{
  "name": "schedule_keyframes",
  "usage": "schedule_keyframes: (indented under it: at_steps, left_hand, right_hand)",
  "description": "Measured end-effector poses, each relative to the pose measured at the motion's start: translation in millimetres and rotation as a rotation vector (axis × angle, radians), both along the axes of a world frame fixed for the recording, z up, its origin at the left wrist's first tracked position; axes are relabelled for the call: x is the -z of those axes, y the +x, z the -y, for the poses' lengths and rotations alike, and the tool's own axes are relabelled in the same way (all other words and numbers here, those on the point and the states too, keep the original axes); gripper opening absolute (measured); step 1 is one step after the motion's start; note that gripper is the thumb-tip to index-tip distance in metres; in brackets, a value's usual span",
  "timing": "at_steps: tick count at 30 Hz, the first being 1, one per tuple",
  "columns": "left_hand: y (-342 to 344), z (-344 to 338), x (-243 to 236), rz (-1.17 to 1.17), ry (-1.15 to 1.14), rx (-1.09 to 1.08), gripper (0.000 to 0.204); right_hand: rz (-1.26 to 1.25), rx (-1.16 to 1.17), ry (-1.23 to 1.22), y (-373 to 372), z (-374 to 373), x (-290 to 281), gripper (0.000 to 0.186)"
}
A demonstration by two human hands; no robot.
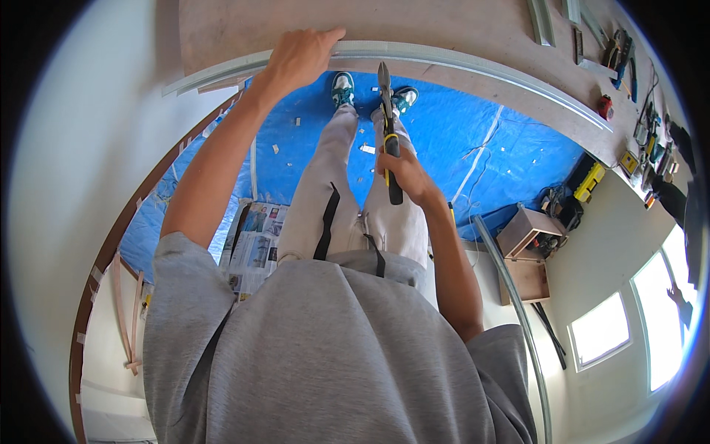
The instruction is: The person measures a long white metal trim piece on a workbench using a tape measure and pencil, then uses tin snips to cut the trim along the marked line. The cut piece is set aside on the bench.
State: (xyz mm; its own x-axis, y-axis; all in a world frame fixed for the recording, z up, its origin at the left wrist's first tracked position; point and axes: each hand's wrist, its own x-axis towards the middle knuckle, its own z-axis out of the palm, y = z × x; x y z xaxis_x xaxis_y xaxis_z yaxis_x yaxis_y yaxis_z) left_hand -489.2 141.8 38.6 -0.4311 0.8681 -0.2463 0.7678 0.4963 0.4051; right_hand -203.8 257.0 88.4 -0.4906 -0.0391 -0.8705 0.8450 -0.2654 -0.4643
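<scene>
A long galvanized metal channel (414, 52) lies along the near edge of a brown wooden worktop (444, 22). My left hand (302, 59) reaches over the channel toward its left part, closed on it, with part of the grip hidden behind the back of the hand. My right hand (407, 174) is wrapped around the black and yellow handles of a pair of tin snips (389, 111). The snips point away from me, their grey blades just short of the channel and apart from it. The blades look closed or nearly so.
Metal offcuts (542, 22), a red tape measure (605, 108) and several hand tools (625, 59) lie on the worktop's right side. A blue tarp (296, 148) with scraps covers the floor. Newspaper (255, 237) lies left; a wooden box (525, 233) and a metal length (518, 296) stand right.
</scene>
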Motion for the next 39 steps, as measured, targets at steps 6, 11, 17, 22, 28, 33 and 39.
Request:
schedule_keyframes:
  at_steps: [6,11,17,22,28,33,39]
  left_hand:
    - [6.2,-14.7,-8.9,0.070,-0.154,-0.018,0.043]
    - [10.7,-47.0,-17.3,0.123,-0.422,-0.081,0.061]
    - [16.1,-51.9,-14.8,0.054,-0.361,-0.156,0.076]
    - [20.7,-50.3,-13.4,0.000,-0.379,-0.214,0.078]
    - [25.2,-49.0,-17.0,0.011,-0.362,-0.232,0.077]
    - [31.0,-43.8,-10.6,-0.028,-0.267,-0.263,0.076]
    - [32.3,-43.0,-10.5,-0.024,-0.297,-0.253,0.075]
  right_hand:
    - [0.019,0.064,-0.033,-8.5,3.5,6.1,0.025]
    - [0.017,0.143,-0.038,-6.6,9.8,12.7,0.030]
    - [0.023,0.196,-0.053,-4.4,3.7,10.8,0.030]
    - [-0.006,0.121,-0.027,-5.1,-2.6,9.7,0.031]
    - [0.009,0.055,-0.006,-9.5,1.5,6.5,0.026]
    - [0.009,0.017,0.034,-12.9,5.5,9.5,0.022]
    - [-0.005,0.032,0.001,-9.7,6.6,9.9,0.024]
